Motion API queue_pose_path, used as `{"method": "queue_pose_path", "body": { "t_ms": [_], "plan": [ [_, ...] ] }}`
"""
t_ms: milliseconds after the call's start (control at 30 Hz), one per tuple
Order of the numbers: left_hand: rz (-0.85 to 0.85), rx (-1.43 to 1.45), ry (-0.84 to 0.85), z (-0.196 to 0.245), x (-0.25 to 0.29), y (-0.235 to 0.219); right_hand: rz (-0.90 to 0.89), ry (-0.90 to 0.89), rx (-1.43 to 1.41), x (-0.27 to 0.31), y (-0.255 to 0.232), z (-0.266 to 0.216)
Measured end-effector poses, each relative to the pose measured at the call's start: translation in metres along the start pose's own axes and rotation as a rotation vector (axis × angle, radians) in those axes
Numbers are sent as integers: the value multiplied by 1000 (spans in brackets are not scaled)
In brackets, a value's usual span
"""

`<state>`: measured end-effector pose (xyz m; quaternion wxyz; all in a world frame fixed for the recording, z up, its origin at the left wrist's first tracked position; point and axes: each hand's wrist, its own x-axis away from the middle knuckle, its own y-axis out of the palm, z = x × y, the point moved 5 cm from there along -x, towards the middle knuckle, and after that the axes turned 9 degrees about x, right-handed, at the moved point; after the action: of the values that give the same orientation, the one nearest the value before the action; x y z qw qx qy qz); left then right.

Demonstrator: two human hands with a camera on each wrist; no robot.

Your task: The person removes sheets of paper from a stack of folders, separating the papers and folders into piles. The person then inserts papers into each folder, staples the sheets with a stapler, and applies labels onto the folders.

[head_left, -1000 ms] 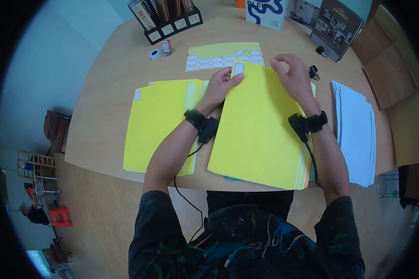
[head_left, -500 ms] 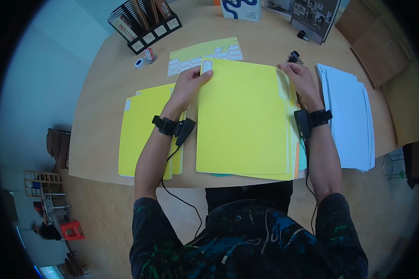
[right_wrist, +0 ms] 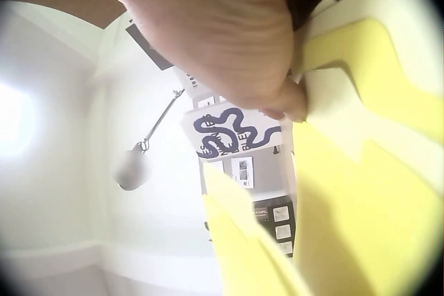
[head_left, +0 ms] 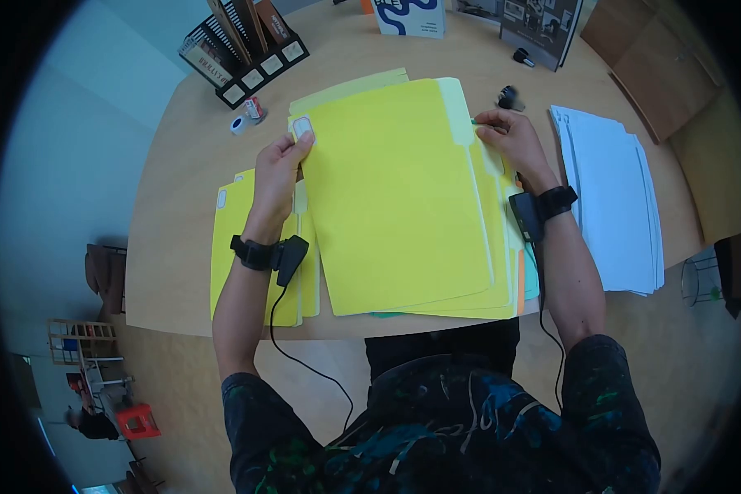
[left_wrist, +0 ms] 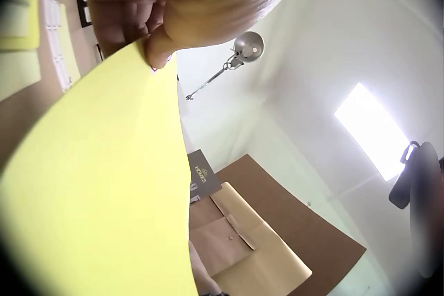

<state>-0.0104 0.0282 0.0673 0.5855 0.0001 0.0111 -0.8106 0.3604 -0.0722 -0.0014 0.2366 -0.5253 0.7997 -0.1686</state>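
A yellow file folder [head_left: 395,198] with a small white label [head_left: 303,128] at its upper left corner lies tilted over a stack of folders. My left hand [head_left: 277,174] pinches it at that corner, thumb on top beside the label. The left wrist view shows the folder bending away from the thumb. Beneath it, more yellow folders [head_left: 502,272] form the stack, with orange and green edges showing at its right side. My right hand [head_left: 520,150] pinches the upper right corner of these lower folders; in the right wrist view its fingertips meet at a pale folder edge.
Another pile of labelled yellow folders [head_left: 230,263] lies at the left. White papers [head_left: 613,206] are stacked at the right. Behind are a label sheet [head_left: 350,89], a tape roll [head_left: 239,125], a small red-and-white box [head_left: 254,109], black clips [head_left: 510,97] and a book rack [head_left: 259,72].
My left hand has moved left with the top folder, sliding it off the stack's right edge and over the label sheet. My right hand has come down to the stack's upper right corner.
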Motion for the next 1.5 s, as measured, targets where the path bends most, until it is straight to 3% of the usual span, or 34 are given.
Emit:
{"method": "queue_pose_path", "body": {
  "t_ms": [300,367,400,433,500,533,633,700,767,800,833,900,967,1033,1100,1167,1233,1300,1433,1500],
  "plan": [
    [92,78,-45,15,11,-89,12,24,-45,0,1,1],
    [198,113,-64,24,16,-111,8,36,-48,2,1,0],
    [332,191,-53,26,18,-121,6,44,-45,1,1,-1],
    [331,186,-51,23,16,-137,8,44,-50,1,0,-3],
    [345,-90,-92,6,4,-197,-3,51,-62,3,0,-5],
    [330,-75,-118,-6,2,-214,2,53,-67,3,1,-5],
    [384,-340,-171,-42,-3,-257,18,60,-9,0,0,-3],
    [397,-450,-149,-56,-2,-263,30,36,-13,0,1,-2],
    [461,-948,14,-56,1,-254,27,33,-10,-1,1,-1],
    [551,-1331,216,-57,1,-248,23,31,-11,-1,1,-1],
    [553,-1326,210,-54,-1,-236,19,30,-5,-2,2,3],
    [409,-1181,443,-23,-4,-170,28,-9,-31,-6,4,8],
    [120,-678,197,-7,-10,-93,23,-6,-52,-3,5,5],
    [-60,-445,42,-14,-15,-23,18,-9,-63,-3,3,2],
    [-182,-410,20,-37,-29,26,37,1,-56,-1,2,2],
    [-131,-566,71,-27,-26,61,37,16,-64,-1,0,-1],
    [-79,-724,114,-25,-29,69,30,37,-74,1,0,1],
    [-51,-344,73,-33,-42,67,20,42,-74,0,1,2],
    [-160,-182,115,-34,-49,73,23,-8,-130,-2,2,1],
    [-184,142,146,-49,-51,73,66,69,-188,2,0,-5]
  ]
}}
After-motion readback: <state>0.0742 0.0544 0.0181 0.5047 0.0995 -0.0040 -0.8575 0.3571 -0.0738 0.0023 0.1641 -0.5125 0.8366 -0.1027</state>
